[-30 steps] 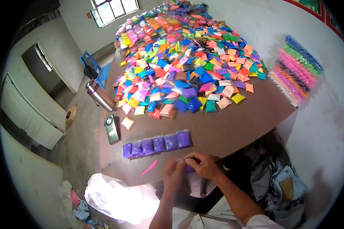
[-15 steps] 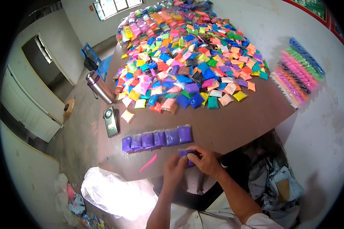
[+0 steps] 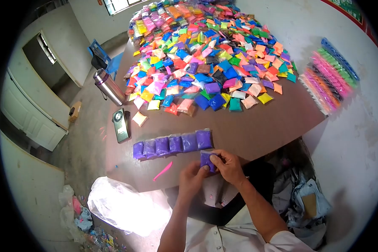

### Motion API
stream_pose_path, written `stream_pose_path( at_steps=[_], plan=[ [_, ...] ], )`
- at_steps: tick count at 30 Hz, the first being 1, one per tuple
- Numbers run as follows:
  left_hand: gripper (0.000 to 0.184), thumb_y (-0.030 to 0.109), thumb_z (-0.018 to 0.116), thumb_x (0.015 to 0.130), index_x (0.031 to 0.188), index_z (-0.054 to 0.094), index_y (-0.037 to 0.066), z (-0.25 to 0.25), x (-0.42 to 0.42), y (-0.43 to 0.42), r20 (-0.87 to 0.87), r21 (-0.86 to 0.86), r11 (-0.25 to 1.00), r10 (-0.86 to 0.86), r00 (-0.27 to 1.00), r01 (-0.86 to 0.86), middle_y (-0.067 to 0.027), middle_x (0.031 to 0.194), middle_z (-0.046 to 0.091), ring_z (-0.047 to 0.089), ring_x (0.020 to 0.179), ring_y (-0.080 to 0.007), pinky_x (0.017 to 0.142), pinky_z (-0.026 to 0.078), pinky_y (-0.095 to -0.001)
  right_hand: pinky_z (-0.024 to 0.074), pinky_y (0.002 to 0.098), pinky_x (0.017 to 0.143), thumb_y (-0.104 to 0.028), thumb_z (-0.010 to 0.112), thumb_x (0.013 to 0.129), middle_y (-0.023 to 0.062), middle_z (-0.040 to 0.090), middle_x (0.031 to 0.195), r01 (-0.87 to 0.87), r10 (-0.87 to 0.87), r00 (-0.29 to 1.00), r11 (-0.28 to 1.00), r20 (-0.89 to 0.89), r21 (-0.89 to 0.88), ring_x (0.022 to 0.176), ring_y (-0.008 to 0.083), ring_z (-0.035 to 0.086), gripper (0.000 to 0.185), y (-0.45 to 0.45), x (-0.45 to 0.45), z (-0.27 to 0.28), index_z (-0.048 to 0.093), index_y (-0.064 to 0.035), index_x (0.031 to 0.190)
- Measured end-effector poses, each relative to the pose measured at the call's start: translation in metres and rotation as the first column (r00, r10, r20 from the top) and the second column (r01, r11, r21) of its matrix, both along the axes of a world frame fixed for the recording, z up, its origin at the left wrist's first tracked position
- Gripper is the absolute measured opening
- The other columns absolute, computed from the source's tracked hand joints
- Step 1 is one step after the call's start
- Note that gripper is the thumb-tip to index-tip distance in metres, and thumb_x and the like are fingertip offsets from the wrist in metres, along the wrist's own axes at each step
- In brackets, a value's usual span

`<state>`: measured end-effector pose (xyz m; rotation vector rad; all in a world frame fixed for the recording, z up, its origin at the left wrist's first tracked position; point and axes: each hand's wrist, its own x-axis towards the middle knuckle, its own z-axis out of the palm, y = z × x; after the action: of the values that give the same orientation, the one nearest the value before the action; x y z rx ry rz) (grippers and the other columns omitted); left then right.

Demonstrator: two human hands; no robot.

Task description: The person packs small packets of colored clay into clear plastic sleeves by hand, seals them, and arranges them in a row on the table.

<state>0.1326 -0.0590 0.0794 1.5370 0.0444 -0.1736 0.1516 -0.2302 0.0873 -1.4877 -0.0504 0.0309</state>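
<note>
one purple packet (image 3: 206,158): left hand (image 3: 190,177) pinches lower corner, right hand (image 3: 230,167) grips right side

- The little bag (image 3: 207,161) in the fingers (image 3: 221,161) is purple.
- Just past the fingers, the row of bags (image 3: 169,145) is all purple.
- The small plastic tool (image 3: 163,171) left of the fingers is bright pink.
- Under and past them, the table (image 3: 248,130) is brown.
- Far past them, the big pile (image 3: 210,59) is a mix of pink, blue, yellow, green, red, orange and purple.
- Far right of them, the bundles (image 3: 332,77) make blue, green, pink and orange stripes.
</note>
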Motion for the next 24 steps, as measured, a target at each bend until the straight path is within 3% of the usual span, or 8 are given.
stream_pose_path(
  at_steps=[2,5,9,11,18,19,23,24],
  plan=[
    [0.022,0.016,0.072,0.097,0.112,0.069,-0.001,-0.004,0.001,0.003,0.029,0.126,0.992,-0.013,1.000,0.009,-0.0023,0.092,0.071,0.064,0.082,-0.0080,0.075,0.052,-0.0247,0.0490,0.0220,0.062,-0.016,0.067,0.101,0.0006,0.066,0.088,-0.001,0.001,1.000,1.000,-0.011,-0.012,0.072,0.0047,0.057,0.022,0.001,0.000,0.000,0.069,0.0000,0.115],
    [0.025,0.015,0.074,0.095,0.113,0.069,-0.001,0.012,0.001,-0.005,0.089,0.013,0.999,-0.041,0.995,0.040,-0.0036,0.095,0.073,0.066,0.084,-0.0099,0.075,0.053,-0.0258,0.0510,0.0232,0.066,-0.015,0.068,0.100,0.0002,0.067,0.087,0.045,-0.045,0.998,0.999,0.037,-0.009,0.075,0.0067,0.059,0.019,0.004,0.002,-0.003,0.071,0.0007,0.111],
    [0.027,0.015,0.077,0.091,0.111,0.071,-0.001,0.031,0.001,-0.007,0.062,0.066,0.997,-0.035,0.997,0.031,-0.0034,0.095,0.073,0.066,0.085,-0.0103,0.075,0.054,-0.0266,0.0533,0.0257,0.075,-0.013,0.070,0.098,0.0012,0.070,0.092,0.028,-0.005,0.989,0.988,0.147,-0.154,0.082,0.0098,0.063,0.018,0.002,0.002,-0.002,0.073,0.0014,0.108],
    [0.026,0.016,0.079,0.088,0.107,0.073,-0.001,0.045,0.001,-0.006,0.038,0.224,0.973,-0.059,0.998,0.050,-0.0020,0.093,0.073,0.065,0.083,-0.0090,0.074,0.054,-0.0264,0.0539,0.0265,0.077,-0.012,0.071,0.097,0.0015,0.070,0.094,0.024,0.016,0.981,0.978,0.193,-0.206,0.085,0.0107,0.064,0.018,0.001,0.002,0.001,0.074,0.0014,0.108],
    [0.022,0.014,0.078,0.088,0.105,0.073,0.000,0.022,0.002,-0.001,0.117,0.179,0.983,-0.070,0.991,0.048,-0.0010,0.091,0.073,0.064,0.082,-0.0079,0.073,0.053,-0.0265,0.0512,0.0251,0.071,-0.013,0.074,0.092,0.0012,0.070,0.090,-0.055,0.055,0.998,0.998,0.019,-0.040,0.079,0.0078,0.062,0.017,-0.001,0.002,-0.008,0.075,-0.0020,0.105],
    [0.027,0.016,0.078,0.089,0.109,0.073,0.000,0.023,0.002,0.000,0.096,0.171,0.982,-0.092,0.991,0.075,-0.0049,0.093,0.074,0.067,0.084,-0.0106,0.075,0.054,-0.0297,0.0512,0.0248,0.071,-0.013,0.074,0.092,0.0007,0.070,0.088,-0.072,0.072,0.997,0.997,-0.021,0.002,0.078,0.0075,0.062,0.017,-0.002,0.002,-0.009,0.074,-0.0019,0.105],
    [0.031,0.018,0.075,0.092,0.116,0.070,-0.001,0.020,0.000,0.000,0.050,0.138,0.988,-0.084,0.995,0.077,-0.0089,0.100,0.075,0.068,0.091,-0.0134,0.081,0.054,-0.0315,0.0514,0.0240,0.071,-0.013,0.074,0.092,0.0003,0.070,0.087,-0.064,0.065,0.997,0.997,-0.033,0.035,0.077,0.0070,0.062,0.017,-0.004,0.001,-0.002,0.074,-0.0016,0.105],
    [0.031,0.018,0.075,0.092,0.116,0.070,-0.001,0.020,-0.001,-0.001,0.050,0.139,0.987,-0.090,0.995,0.083,-0.0089,0.100,0.075,0.068,0.091,-0.0134,0.081,0.054,-0.0315,0.0518,0.0242,0.072,-0.013,0.074,0.092,0.0004,0.070,0.088,-0.090,0.090,0.996,0.995,-0.019,-0.034,0.079,0.0070,0.063,0.017,-0.004,0.001,-0.005,0.074,-0.0016,0.106]
  ],
)
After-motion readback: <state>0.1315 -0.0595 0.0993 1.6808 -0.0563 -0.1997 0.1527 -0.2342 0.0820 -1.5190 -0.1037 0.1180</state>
